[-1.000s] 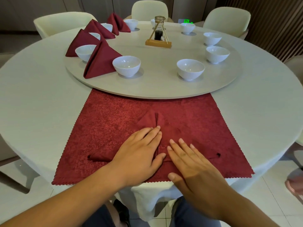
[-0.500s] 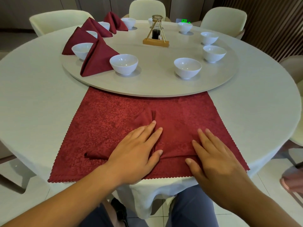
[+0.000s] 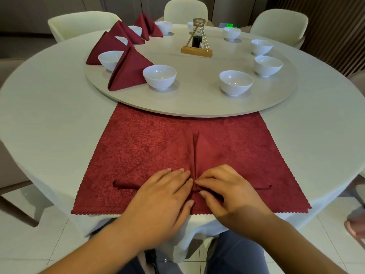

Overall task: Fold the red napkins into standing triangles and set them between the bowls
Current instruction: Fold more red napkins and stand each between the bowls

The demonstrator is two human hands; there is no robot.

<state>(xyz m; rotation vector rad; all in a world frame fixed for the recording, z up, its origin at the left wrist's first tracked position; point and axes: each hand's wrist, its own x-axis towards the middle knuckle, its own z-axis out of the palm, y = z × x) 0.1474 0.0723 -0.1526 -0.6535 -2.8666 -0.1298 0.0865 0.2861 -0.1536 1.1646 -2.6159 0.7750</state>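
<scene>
A large red napkin (image 3: 148, 147) lies spread flat on the table just in front of the turntable (image 3: 197, 103). A raised crease (image 3: 195, 147) runs up its middle. My left hand (image 3: 164, 196) rests flat on the cloth, fingertips at the base of the crease. My right hand (image 3: 231, 192) pinches the gathered cloth there between thumb and curled fingers. Several folded red triangles stand at the turntable's left, the nearest (image 3: 128, 70) between two white bowls (image 3: 159, 76) (image 3: 110, 59). More bowls ring the right side, one (image 3: 236, 82) nearest me.
A bottle in a wooden and wire stand (image 3: 197, 42) sits at the turntable's centre. Cream chairs (image 3: 185, 8) surround the round white table. The napkin's near edge hangs at the table's front edge (image 3: 197, 220). Someone's foot (image 3: 355, 224) shows at the far right.
My right hand came back from the right side of the napkin to the middle and closed on the cloth. The centre crease is now taller and longer. My left hand stayed put.
</scene>
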